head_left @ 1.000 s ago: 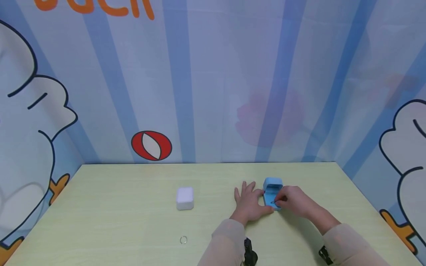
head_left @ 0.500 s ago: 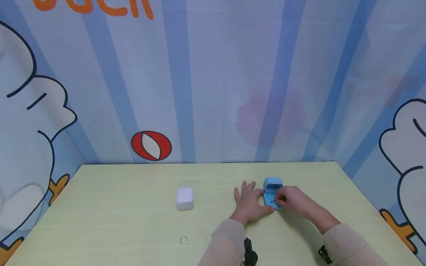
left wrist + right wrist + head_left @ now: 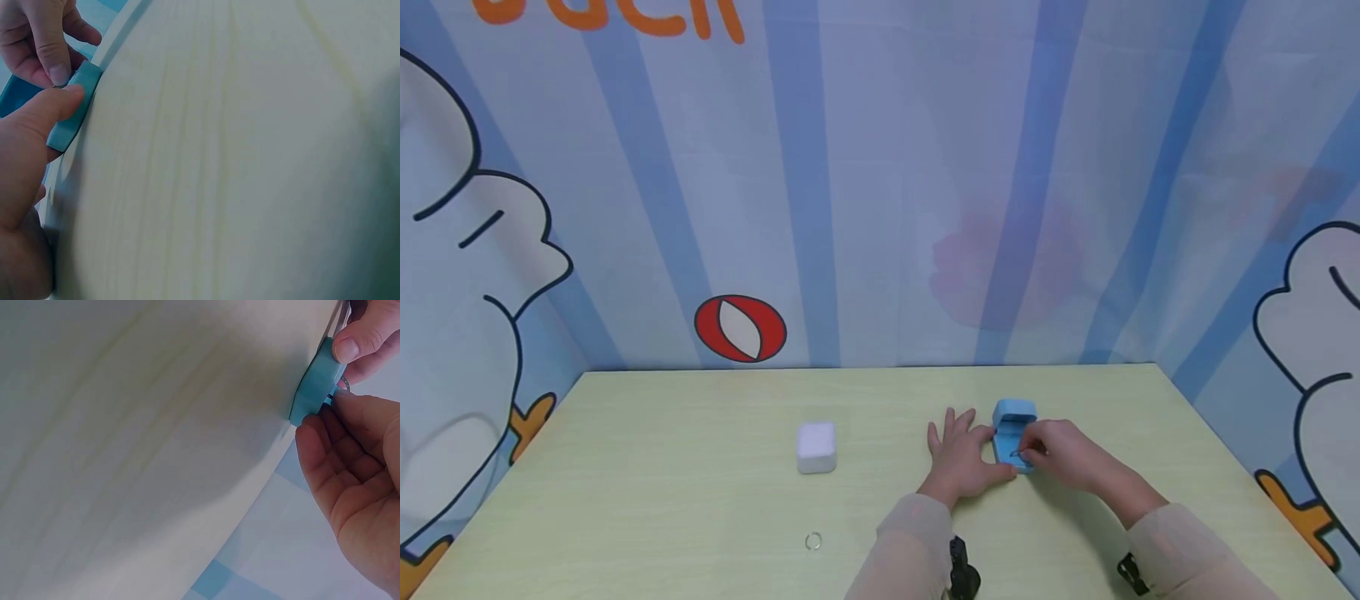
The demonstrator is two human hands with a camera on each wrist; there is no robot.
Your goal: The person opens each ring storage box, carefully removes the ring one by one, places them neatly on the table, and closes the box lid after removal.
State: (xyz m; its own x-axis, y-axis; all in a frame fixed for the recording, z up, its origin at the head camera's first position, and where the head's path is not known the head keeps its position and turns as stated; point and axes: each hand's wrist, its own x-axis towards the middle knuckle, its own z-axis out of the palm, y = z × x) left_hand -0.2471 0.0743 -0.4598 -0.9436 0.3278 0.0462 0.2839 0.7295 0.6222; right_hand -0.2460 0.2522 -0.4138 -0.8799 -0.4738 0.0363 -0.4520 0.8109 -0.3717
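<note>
A small light-blue ring box stands at the right of the table with its lid raised. My left hand grips it from the left, thumb at the front and index finger towards the back. In the left wrist view that thumb lies over the top edge of the box's front wall. My right hand reaches in from the right and pinches a thin ring low over the box's inside. The ring's lower part is hidden by fingers and box wall in the right wrist view.
Left of the hands, a pale lilac box with rounded corners stands on the light wood table. Nearer the front lies another thin ring. A printed blue-striped backdrop rises behind the table's far edge.
</note>
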